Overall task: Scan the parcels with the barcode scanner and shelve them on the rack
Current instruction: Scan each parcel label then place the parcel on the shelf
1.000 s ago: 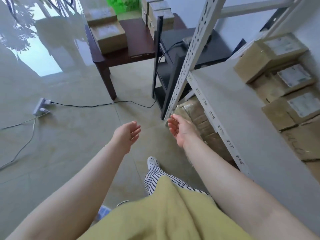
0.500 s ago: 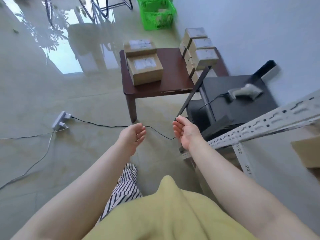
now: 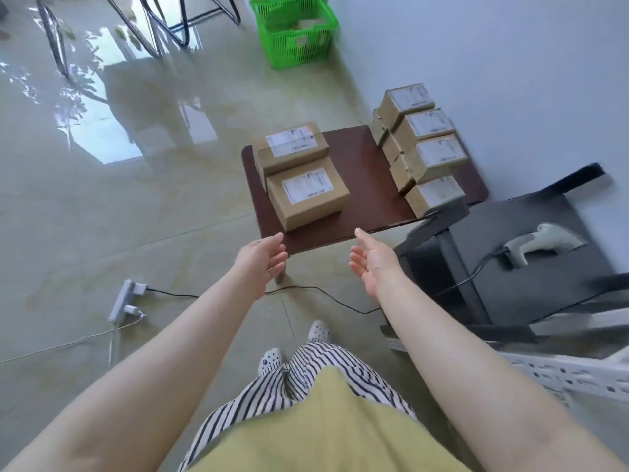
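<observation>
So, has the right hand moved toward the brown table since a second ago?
Yes. The right hand has come forward from beside the rack upright to the brown table's near edge, open and holding nothing.

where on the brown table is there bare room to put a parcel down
The free strip on the brown table runs down its middle, between the two large parcels on the left and the stacked small parcels along the right edge. The near edge in front of the large parcels is also bare. Both sides are crowded.
</observation>
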### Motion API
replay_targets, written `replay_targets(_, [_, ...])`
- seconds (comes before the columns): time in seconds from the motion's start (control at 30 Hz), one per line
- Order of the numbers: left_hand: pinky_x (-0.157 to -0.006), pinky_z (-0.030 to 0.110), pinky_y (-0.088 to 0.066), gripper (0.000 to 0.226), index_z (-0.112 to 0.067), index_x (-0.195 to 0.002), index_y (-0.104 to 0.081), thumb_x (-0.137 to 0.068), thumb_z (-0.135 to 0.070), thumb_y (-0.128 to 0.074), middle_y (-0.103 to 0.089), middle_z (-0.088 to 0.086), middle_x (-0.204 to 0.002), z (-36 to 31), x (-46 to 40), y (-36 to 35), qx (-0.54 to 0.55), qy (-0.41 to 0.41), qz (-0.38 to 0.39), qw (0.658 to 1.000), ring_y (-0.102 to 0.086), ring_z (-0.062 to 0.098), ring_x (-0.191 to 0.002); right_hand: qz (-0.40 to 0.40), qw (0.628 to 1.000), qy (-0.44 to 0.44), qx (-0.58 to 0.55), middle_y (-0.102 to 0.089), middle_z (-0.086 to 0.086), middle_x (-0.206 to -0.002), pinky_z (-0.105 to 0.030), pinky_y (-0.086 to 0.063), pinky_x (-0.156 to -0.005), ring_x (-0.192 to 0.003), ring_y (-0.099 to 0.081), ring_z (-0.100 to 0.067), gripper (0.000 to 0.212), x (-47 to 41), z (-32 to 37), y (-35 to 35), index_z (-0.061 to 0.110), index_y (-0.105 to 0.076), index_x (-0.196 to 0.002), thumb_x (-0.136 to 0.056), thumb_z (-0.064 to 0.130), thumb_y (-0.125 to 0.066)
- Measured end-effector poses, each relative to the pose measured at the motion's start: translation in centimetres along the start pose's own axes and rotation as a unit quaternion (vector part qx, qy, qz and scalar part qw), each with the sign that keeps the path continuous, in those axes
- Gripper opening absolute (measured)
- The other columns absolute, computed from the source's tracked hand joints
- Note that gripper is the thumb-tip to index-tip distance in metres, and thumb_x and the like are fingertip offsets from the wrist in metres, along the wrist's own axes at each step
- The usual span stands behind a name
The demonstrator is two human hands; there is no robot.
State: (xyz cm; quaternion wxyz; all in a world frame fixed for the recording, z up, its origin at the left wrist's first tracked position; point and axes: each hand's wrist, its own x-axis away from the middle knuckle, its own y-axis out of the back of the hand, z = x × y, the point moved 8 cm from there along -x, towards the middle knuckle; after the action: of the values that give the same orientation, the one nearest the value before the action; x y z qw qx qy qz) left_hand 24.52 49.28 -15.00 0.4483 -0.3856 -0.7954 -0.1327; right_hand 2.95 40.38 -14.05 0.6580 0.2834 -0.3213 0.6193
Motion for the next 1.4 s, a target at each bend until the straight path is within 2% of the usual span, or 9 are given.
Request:
replay_targets(0.3, [-0.1,0.034,-0.053,0.049,-0.004,-0.137,-0.052,-0.097,-0.028,-0.068,-0.062,0.006,-0.102,-4.4,-10.8,-2.4,-0.026,0.02,-0.066,0.997,-0.062,0.019,-0.1,-0.02,0.99,0.024,0.135,-0.05,-0.007,-0.142,-0.028,-0.049,-0.082,-0.118,-0.053,-0.022,0.055,-14.2,6.5,-2.6,0.027,-0.048,-0.142,-0.092,0.035,-0.071])
replay_targets(0.43, [-0.111,0.037,-0.045,0.064,-0.008,-0.15,-0.041,-0.097,-0.032,-0.067,-0.054,0.013,-0.137,-5.7,-16.2,-3.6,-0.059,0.015,-0.079,0.995,-0.054,0.022,-0.127,-0.009,0.981,0.033,0.19,-0.051,0.001,-0.13,-0.034,-0.049,-0.099,-0.102,-0.054,-0.017,0.056,-19.6,7.5,-4.7,0.028,-0.044,-0.147,-0.096,0.034,-0.065])
replay_targets(0.57, [-0.107,0.036,-0.046,0.08,-0.015,-0.155,-0.032,-0.091,-0.038,-0.073,-0.052,0.005,-0.145,-5.9,-20.3,-4.5,-0.086,0.004,-0.08,0.993,-0.054,0.021,-0.13,0.022,0.973,0.038,0.227,-0.05,0.005,-0.124,-0.044,-0.044,-0.11,-0.116,-0.052,-0.017,0.055,-23.9,6.2,-6.6,0.03,-0.044,-0.148,-0.097,0.039,-0.062])
replay_targets(0.73, [-0.106,0.046,-0.05,0.081,-0.019,-0.152,-0.036,-0.085,-0.044,-0.073,-0.06,0.0,-0.139,-4.0,-21.6,-4.9,-0.169,-0.015,-0.084,0.982,-0.06,0.019,-0.123,0.013,0.978,0.053,0.203,-0.056,0.014,-0.115,-0.038,-0.05,-0.1,-0.116,-0.055,-0.012,0.046,-24.6,4.1,-6.4,0.031,-0.045,-0.143,-0.099,0.03,-0.059])
replay_targets(0.93, [-0.095,0.047,-0.058,0.097,-0.034,-0.159,-0.004,-0.09,-0.045,-0.071,-0.053,0.0,-0.142,1.3,-19.2,-6.1,-0.207,0.067,-0.043,0.975,-0.07,0.025,-0.106,-0.006,0.982,0.043,0.183,-0.052,0.009,-0.13,-0.03,-0.05,-0.096,-0.115,-0.053,-0.003,0.057,-23.9,2.0,-3.3,0.03,-0.032,-0.145,-0.098,0.024,-0.063])
replay_targets(1.03, [-0.108,0.05,-0.047,0.107,-0.032,-0.16,0.001,-0.087,-0.04,-0.076,-0.042,0.009,-0.153,0.9,-19.7,-5.3,-0.286,0.058,-0.052,0.955,-0.057,0.029,-0.127,-0.001,0.988,-0.003,0.157,-0.054,0.008,-0.136,-0.03,-0.049,-0.089,-0.11,-0.056,-0.003,0.069,-23.3,0.2,-3.4,0.027,-0.023,-0.151,-0.097,0.03,-0.064])
replay_targets(1.13, [-0.113,0.041,-0.038,0.107,-0.027,-0.161,-0.012,-0.081,-0.035,-0.083,-0.032,0.007,-0.157,-1.7,-20.5,-4.6,-0.389,-0.016,-0.054,0.92,-0.041,0.024,-0.141,0.009,0.99,-0.042,0.135,-0.053,0.005,-0.138,-0.043,-0.047,-0.104,-0.127,-0.052,-0.016,0.068,-22.6,-2.2,-3.6,0.029,-0.027,-0.151,-0.095,0.041,-0.063])
replay_targets(1.3, [-0.064,0.014,-0.049,0.062,-0.015,-0.133,-0.049,-0.085,-0.041,-0.079,-0.061,-0.001,-0.12,-2.4,-21.9,-4.7,-0.437,-0.03,-0.002,0.899,-0.059,0.005,-0.092,0.084,0.986,-0.116,0.081,-0.06,0.012,-0.129,-0.04,-0.048,-0.098,-0.118,-0.057,-0.011,0.086,-19.9,-6.8,-5.6,0.039,-0.028,-0.151,-0.075,0.058,-0.063])
replay_targets(1.4, [-0.089,0.033,-0.056,0.064,-0.016,-0.129,-0.05,-0.082,-0.05,-0.078,-0.06,0.004,-0.123,-0.9,-21.7,-4.6,-0.401,-0.001,0.005,0.916,-0.063,0.013,-0.1,0.069,0.991,-0.117,0.019,-0.064,0.011,-0.132,-0.038,-0.047,-0.095,-0.12,-0.059,-0.016,0.078,-19.2,-8.2,-5.8,0.045,-0.037,-0.145,-0.074,0.055,-0.067])
